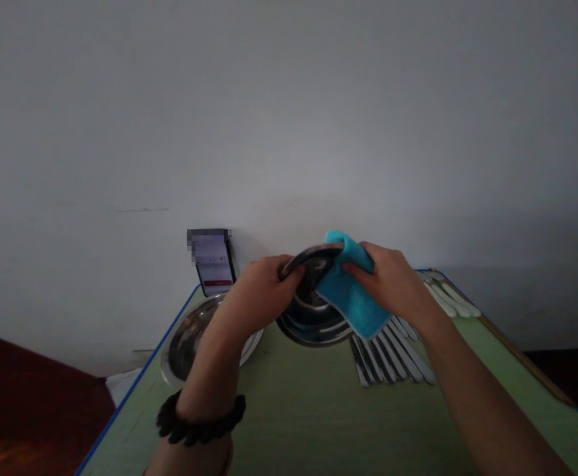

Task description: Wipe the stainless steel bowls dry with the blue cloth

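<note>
My left hand [263, 291] grips the left rim of a shiny metal bowl [313, 334], thumb on the inside. The bowl is raised over the table and tilted, its hollow side facing me. On its right side, my right hand [385, 274] pinches a turquoise cloth [355, 301] that is folded over the rim and hangs down in front of the bowl. Behind my left forearm stands another metal bowl [177, 350], partly hidden. Several table knives [392, 357] lie side by side below the cloth, their upper ends covered by it.
A phone [214, 261] leans upright against the white wall [289, 132] at the table's back left. More cutlery with pale handles [450, 297] lies at the back right, partly behind my right forearm. The green table [298, 423] has a blue edge.
</note>
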{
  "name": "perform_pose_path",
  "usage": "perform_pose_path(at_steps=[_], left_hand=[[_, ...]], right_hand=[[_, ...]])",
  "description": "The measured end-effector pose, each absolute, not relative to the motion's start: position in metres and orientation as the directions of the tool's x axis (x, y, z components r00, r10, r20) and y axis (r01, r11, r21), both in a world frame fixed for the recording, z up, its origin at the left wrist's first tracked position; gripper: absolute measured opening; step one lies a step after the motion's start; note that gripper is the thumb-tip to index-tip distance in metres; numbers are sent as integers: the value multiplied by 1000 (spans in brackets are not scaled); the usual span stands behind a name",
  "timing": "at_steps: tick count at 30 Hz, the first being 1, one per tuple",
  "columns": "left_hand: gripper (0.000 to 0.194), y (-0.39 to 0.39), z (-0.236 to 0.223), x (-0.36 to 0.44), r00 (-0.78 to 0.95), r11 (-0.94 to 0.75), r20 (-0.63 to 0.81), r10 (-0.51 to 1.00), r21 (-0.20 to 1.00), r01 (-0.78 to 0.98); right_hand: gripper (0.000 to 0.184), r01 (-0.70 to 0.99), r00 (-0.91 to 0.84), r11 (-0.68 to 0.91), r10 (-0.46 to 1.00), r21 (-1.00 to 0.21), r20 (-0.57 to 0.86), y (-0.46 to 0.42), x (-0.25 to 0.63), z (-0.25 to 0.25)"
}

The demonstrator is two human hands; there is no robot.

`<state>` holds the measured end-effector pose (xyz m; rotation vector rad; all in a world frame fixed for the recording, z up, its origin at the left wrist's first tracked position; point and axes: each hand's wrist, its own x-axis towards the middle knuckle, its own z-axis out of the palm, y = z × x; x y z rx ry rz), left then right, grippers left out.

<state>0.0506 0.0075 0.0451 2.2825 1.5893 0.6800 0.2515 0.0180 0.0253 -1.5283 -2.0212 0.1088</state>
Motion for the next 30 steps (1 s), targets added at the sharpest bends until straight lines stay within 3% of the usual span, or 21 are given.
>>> perform_pose_path(at_steps=[3,7,10,13,17,20,24,27,30], left_hand=[[33,6,41,55,345,-402,207,915,418,815],[38,6,43,58,373,-421,194,907,438,794],[41,7,48,55,228,-329,252,941,505,798],[40,10,52,52,7,-234,345,939,620,749],[40,12,49,48,44,-256,298,953,722,643],[41,10,45,49,186,-268,194,963,656,706],[33,4,42,57,401,-430,168,901,479,765],[36,2,42,62,407,-432,153,901,423,797],[39,3,43,61,406,-435,166,898,458,775]], right_hand=[[20,869,-248,374,896,-325,369,12,247,29],[24,854,-216,375,886,-360,410,9,245,33],[28,841,-70,312,873,-442,483,12,247,34],[35,787,47,253,884,-563,464,15,249,35],[29,794,31,246,897,-556,441,17,251,34],[23,866,-65,269,896,-421,439,16,253,34],[21,899,-226,331,911,-286,344,10,250,35],[20,891,-268,366,902,-269,338,6,244,35],[21,863,-241,386,881,-325,407,7,242,36]])
